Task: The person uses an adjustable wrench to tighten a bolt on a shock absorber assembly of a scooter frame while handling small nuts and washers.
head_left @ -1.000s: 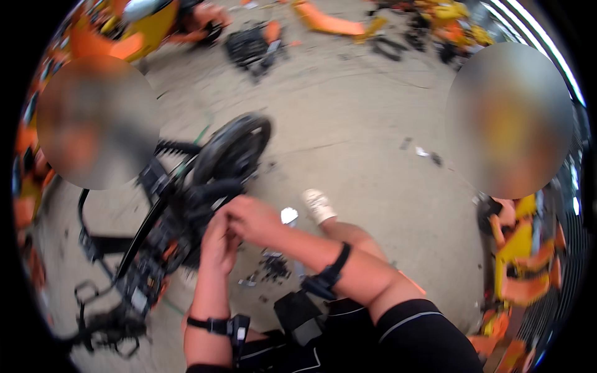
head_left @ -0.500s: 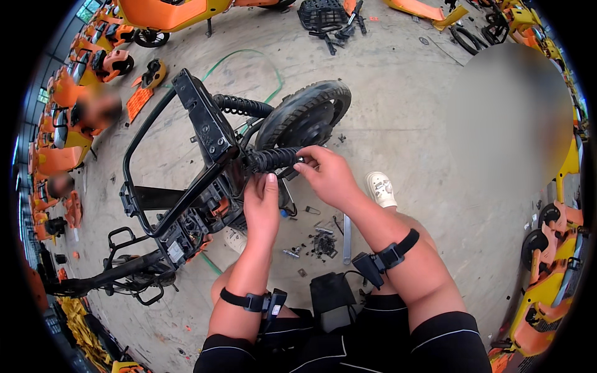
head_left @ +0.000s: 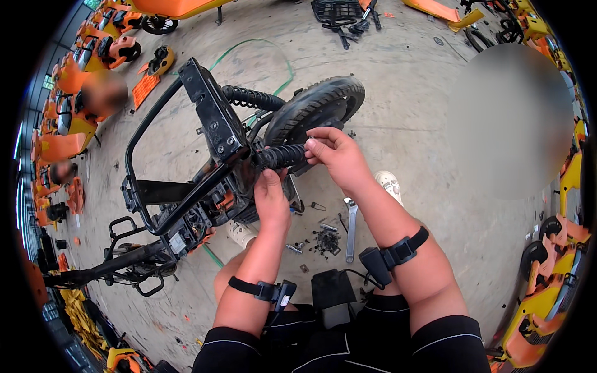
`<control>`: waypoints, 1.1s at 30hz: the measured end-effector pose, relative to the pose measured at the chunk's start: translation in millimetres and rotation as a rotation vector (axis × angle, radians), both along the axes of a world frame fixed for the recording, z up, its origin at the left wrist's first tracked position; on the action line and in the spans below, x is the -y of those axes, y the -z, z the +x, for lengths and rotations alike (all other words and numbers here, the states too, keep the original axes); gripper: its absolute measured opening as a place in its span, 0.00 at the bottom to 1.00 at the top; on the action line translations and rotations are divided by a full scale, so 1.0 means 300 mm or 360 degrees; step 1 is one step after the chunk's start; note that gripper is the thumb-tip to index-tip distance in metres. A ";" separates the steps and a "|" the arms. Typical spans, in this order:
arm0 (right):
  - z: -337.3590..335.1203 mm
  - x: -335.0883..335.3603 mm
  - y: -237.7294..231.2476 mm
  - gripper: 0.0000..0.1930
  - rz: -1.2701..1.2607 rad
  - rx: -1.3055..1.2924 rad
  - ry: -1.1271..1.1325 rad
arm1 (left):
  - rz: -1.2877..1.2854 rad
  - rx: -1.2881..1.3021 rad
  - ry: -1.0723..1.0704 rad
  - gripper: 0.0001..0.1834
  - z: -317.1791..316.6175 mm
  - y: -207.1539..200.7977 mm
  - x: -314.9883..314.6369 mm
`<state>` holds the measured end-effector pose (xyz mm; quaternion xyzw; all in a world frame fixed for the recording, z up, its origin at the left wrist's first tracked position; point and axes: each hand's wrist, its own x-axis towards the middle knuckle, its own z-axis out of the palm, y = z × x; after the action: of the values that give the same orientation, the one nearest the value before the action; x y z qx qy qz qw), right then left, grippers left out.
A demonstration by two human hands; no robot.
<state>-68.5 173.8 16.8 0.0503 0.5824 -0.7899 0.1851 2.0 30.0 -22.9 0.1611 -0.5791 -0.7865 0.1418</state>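
A: Where are the hands working?

B: At the near shock absorber point(head_left: 283, 155), the black coil-spring one between the black frame point(head_left: 214, 121) and the rear wheel point(head_left: 301, 115). The stripped two-wheeler lies tilted on the concrete floor point(head_left: 410, 99).

A: What's the left hand point(head_left: 272, 202) doing there?

B: It's beneath the spring's upper end, thumb raised toward the coils. The fingers are mostly hidden, so I can't tell whether they grip anything.

A: And the right hand point(head_left: 339, 158)?

B: It's at the spring's other end, beside the wheel, fingers curled and thumb close to the forefinger. Whether something small is pinched between them, I can't tell.

A: Is there a second spring?

B: Yes, the far shock absorber point(head_left: 252, 97), across the frame, also reaching toward the wheel.

A: Any tools about?

B: A silver wrench point(head_left: 351, 233) lies on the floor below the right forearm. Just left of it is a pile of small dark parts point(head_left: 326, 241).

A: And farther off?

B: A green band point(head_left: 290, 65) curves over the floor behind the wheel, and a black crate point(head_left: 336, 10) sits at the top edge.
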 end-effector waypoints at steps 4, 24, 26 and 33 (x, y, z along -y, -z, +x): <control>-0.037 0.015 -0.017 0.14 -0.0035 0.0014 -0.0082 | -0.0093 -0.0003 0.0068 0.30 0.014 0.042 0.023; -0.204 0.232 -0.046 0.13 0.0251 -0.0394 -0.0910 | -0.0003 -0.0068 -0.0110 0.33 0.003 0.117 0.017; -0.211 0.226 -0.046 0.13 0.0295 -0.0398 -0.0941 | -0.0102 -0.0039 -0.0135 0.31 0.008 0.147 0.020; -0.218 0.208 -0.072 0.14 0.0548 -0.0685 -0.1035 | 0.0014 0.0100 -0.0069 0.21 0.025 0.168 0.057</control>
<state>-134.0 111.4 38.2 -0.2720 0.7167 -0.5741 0.2878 9.6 12.8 -73.3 0.1990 -0.5762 -0.7803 0.1398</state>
